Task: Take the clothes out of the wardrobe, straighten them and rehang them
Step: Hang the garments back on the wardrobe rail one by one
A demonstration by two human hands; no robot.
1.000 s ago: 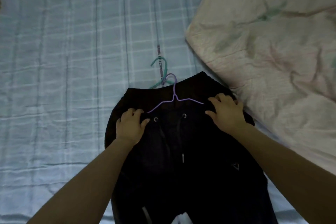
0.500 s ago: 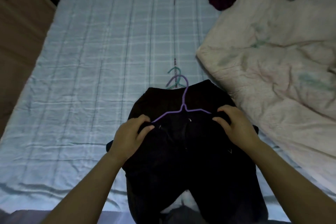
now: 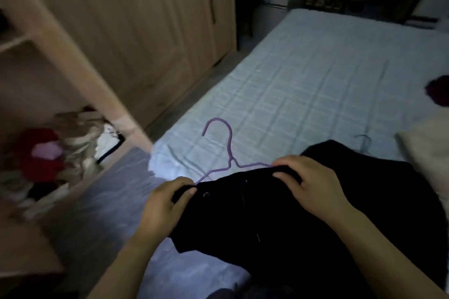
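while the black fabric trousers (image 3: 303, 213) hang from the thin purple wire hanger (image 3: 229, 153), the left hand (image 3: 165, 209) pinches their left waistband corner. the right hand (image 3: 308, 184) grips the right corner, fingers curled, over the pale blue checked bedsheet (image 3: 315, 80).

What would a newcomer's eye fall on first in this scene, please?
Most likely the purple hanger, its hook showing against the pale blue bed sheet at centre. Just below it, the left hand and right hand grip the black garment at the hanger's two ends. At left, an open wardrobe shelf holds a red item.
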